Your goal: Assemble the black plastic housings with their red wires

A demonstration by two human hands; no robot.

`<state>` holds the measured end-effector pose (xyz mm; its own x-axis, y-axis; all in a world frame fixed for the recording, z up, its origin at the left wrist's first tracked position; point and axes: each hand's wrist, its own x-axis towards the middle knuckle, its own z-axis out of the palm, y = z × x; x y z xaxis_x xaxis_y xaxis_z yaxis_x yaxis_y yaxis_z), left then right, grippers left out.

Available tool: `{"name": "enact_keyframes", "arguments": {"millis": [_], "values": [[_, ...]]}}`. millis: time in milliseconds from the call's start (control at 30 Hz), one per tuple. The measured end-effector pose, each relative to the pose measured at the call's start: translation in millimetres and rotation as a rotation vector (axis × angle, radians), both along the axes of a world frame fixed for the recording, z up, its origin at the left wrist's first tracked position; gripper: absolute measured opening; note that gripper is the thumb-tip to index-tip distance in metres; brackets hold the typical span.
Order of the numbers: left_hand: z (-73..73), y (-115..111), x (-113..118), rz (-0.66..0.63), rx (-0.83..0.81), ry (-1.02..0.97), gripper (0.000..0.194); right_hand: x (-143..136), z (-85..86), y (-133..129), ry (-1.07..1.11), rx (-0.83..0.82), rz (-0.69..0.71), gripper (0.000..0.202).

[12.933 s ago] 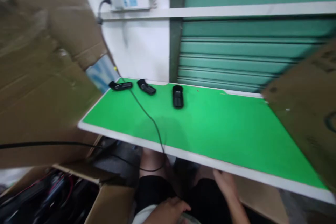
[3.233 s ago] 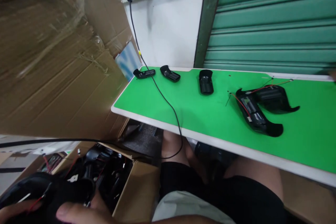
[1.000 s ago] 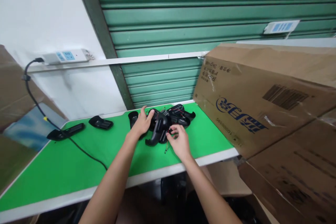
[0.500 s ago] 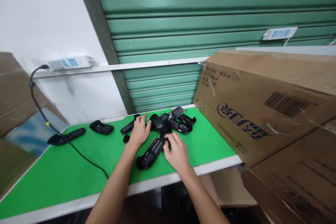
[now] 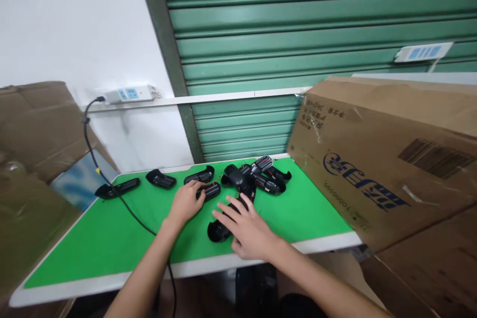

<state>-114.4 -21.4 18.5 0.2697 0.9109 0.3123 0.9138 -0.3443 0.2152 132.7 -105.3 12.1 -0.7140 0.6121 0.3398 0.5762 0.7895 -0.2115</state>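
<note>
My left hand (image 5: 188, 202) has its fingers closed around the near end of a black plastic casing (image 5: 211, 191) with red wire along it. My right hand (image 5: 248, 228) is open, its fingers spread over a longer black casing (image 5: 219, 232) at the front of the heap. The hand hides much of that casing, so I cannot tell how firmly it touches. Behind the hands, several more black casings (image 5: 270, 183) lie heaped together, some with red wires showing. A curved black casing (image 5: 199, 175) rests just beyond my left hand.
Two separate black pieces, a curved one (image 5: 161, 179) and a long one (image 5: 117, 188), lie at the left on the green tabletop (image 5: 122, 243). A black cable (image 5: 130, 212) crosses the table from a power strip (image 5: 128, 94). A large cardboard box (image 5: 357, 159) bounds the right side.
My left hand has drawn a wired casing leftward, away from the heap. My right hand has spread its fingers and come over the front casing. The view has shifted left.
</note>
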Motion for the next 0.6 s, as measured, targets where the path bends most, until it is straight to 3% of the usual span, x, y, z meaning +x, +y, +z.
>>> {"name": "enact_keyframes", "arguments": {"millis": [67, 133, 267, 433, 500, 600], "values": [[-2.5, -3.5, -6.3, 0.067, 0.019, 0.002, 0.033, -9.9, 12.6, 6.1, -0.096, -0.013, 0.043, 0.088], [-4.3, -4.8, -11.7, 0.126, 0.044, -0.006, 0.031, -22.3, 22.4, 14.6, -0.168, 0.002, 0.051, 0.085], [-2.8, -5.4, -16.9, 0.186, 0.101, -0.034, 0.032, -44.3, 26.8, 30.0, -0.304, 0.057, 0.064, 0.042], [22.8, -5.1, -9.1, 0.152, 0.308, -0.334, 0.039, -56.7, 16.7, 37.2, -0.208, 0.197, 0.111, 0.032], [38.1, 0.6, -1.9, 0.143, 0.248, -0.569, 0.039, -56.3, 16.2, 40.6, -0.145, 0.297, 0.18, 0.032], [55.5, 16.3, 14.9, 0.119, -0.102, -0.97, 0.042, -47.8, 21.0, 54.0, 0.004, 0.47, 0.276, 0.041]]}}
